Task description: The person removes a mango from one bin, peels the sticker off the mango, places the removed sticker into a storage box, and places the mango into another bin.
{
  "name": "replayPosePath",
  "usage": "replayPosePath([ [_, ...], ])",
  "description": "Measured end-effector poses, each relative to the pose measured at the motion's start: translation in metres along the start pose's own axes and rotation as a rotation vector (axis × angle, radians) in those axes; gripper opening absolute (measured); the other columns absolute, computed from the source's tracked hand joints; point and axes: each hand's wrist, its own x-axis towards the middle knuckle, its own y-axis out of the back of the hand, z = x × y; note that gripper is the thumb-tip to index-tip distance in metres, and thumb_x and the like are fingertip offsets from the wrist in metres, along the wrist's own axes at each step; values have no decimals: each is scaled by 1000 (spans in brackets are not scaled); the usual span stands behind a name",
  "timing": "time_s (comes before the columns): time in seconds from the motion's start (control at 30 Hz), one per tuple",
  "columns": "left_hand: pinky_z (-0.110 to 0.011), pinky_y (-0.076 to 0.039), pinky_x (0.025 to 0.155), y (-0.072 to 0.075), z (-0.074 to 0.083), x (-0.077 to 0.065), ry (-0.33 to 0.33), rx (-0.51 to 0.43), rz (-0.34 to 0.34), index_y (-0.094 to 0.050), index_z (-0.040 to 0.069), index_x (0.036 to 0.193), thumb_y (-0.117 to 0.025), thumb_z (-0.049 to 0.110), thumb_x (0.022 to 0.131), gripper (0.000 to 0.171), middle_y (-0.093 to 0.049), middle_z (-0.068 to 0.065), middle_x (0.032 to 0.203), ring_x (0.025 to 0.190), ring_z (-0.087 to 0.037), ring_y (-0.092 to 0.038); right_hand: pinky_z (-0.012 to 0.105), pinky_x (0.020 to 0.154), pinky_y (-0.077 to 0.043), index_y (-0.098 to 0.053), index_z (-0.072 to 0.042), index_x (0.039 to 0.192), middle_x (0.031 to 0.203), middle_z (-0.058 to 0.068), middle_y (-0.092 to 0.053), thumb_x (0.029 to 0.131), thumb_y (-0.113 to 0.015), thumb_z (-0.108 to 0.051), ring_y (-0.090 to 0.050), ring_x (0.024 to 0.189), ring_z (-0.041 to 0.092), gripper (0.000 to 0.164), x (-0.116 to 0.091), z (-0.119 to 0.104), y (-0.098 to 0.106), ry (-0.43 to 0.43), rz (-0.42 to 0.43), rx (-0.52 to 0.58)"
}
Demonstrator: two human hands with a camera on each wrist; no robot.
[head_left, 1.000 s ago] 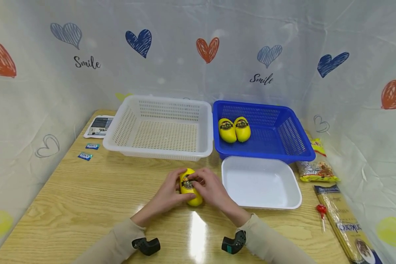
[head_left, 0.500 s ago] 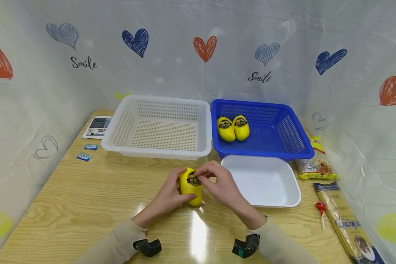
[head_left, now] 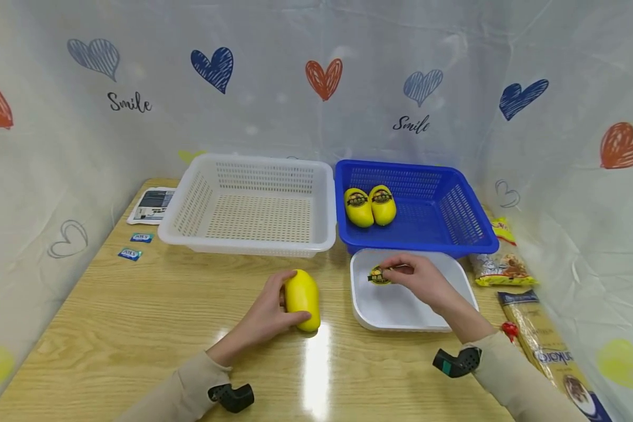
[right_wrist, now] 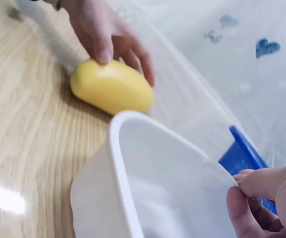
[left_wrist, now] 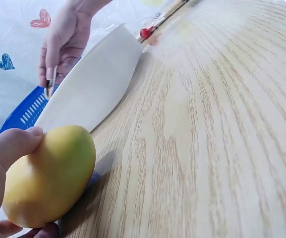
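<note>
On the table, a bare yellow mango (head_left: 303, 300) stands in the grip of my left hand (head_left: 271, 308), thumb near its lower end and fingers at its far side. The left wrist view shows the mango's (left_wrist: 58, 173) plain skin with a greenish patch. My right hand (head_left: 419, 282) pinches a black and gold sticker (head_left: 377, 275) between thumb and fingertips, above the white tub (head_left: 401, 322). Two more mangoes, each bearing such a sticker, lie side by side in the blue basket: a left mango (head_left: 359, 215) and a right mango (head_left: 383, 212).
A white basket (head_left: 253, 241) stands behind my left hand, beside the blue basket (head_left: 427, 241). At right are a yellow-topped snack bag (head_left: 503, 266), a spaghetti pack (head_left: 545, 346) and a red lollipop (head_left: 510, 330). Two small blue packets (head_left: 142, 237) and a white pouch (head_left: 153, 205) lie at left.
My right hand has peeled the sticker off the mango and moved right with it, over the white tub. My left hand keeps its grip on the mango in the same place.
</note>
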Motion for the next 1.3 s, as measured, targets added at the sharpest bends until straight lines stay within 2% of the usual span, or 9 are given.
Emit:
replayPosePath([
  [0.23,-32,-51,89,3,3,1,9,18,-20,-38,4,144,-87,22,74,88,-38,-15,142,112,-25,-52,45,85,-53,-68,-3,115,109,11,-68,95,-66,-19,-65,93,21,26,10,21,9,-45,-67,-29],
  [0.53,-34,-52,88,4,5,0,13,-18,-37,-36,1,145,-86,19,76,87,-37,-18,142,109,-28,-54,39,79,-56,-68,4,113,108,17,-66,94,-66,-9,-64,92,22,23,26,31,2,-34,-171,-16],
  [0.9,-40,-51,90,6,6,0,1,-20,-56,-37,1,144,-86,19,77,85,-37,-19,142,112,-29,-52,34,80,-56,-67,6,110,103,15,-66,93,-65,-4,-63,89,19,20,39,35,-6,-79,-183,8],
  [1.17,-36,-51,90,5,5,0,-1,15,-57,-36,2,144,-87,20,75,87,-38,-18,142,112,-28,-52,36,80,-56,-66,7,112,104,16,-66,93,-65,-6,-62,88,20,23,44,35,-7,-84,-198,-9],
  [1.3,-34,-50,90,5,4,1,3,36,-57,-37,2,144,-87,21,74,88,-38,-16,142,113,-25,-51,33,77,-56,-68,5,109,101,13,-67,92,-66,-6,-62,86,18,20,45,38,-9,-104,-204,-28],
])
